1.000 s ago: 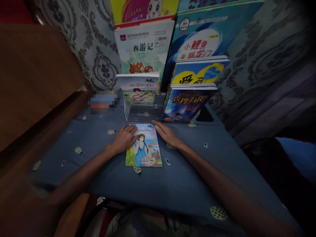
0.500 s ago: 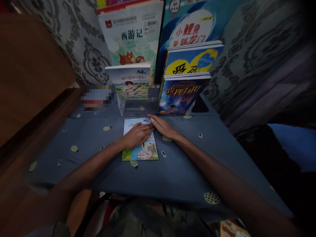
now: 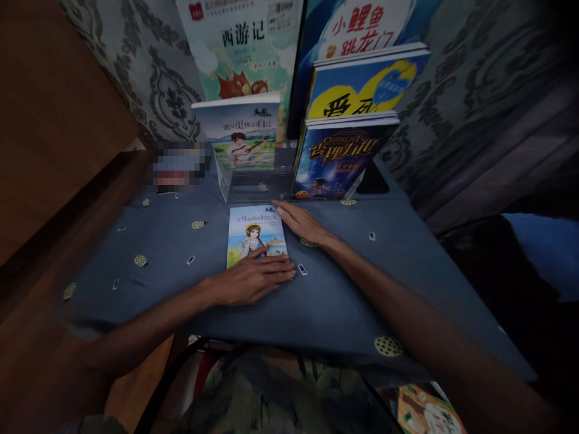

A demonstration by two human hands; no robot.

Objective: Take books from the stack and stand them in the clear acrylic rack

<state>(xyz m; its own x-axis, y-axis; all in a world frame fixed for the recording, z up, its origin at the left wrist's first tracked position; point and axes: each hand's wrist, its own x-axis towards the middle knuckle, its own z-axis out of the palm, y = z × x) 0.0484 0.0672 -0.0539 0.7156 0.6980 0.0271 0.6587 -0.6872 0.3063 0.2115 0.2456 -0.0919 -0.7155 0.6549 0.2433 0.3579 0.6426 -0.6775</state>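
A thin paperback book (image 3: 253, 229) lies face up on the cloth-covered table, its cover showing a girl in a yellow hat. My left hand (image 3: 256, 277) rests flat across the lower part of that cover, fingers stretched to the right and hiding its bottom edge. At the book's upper right corner lies my right hand (image 3: 301, 223), palm down with fingers extended, its fingertips by the book's edge. Behind the book, a clear acrylic stand (image 3: 253, 188) holds a book with a guitar player (image 3: 246, 141) on the left and a dark blue book (image 3: 337, 160) on the right.
Taller books, one pale green (image 3: 244, 54) and one blue (image 3: 362, 27), rise at the back, with a blue and yellow book (image 3: 362, 87) before them. A blurred-out item (image 3: 176, 166) sits at back left. Patterned curtains (image 3: 167, 90) hang behind. Another book (image 3: 427, 410) shows below the table's front edge.
My left hand has slid down the cover toward me, uncovering the title and the girl. My right hand stays by the upper right corner. The view has shifted slightly.
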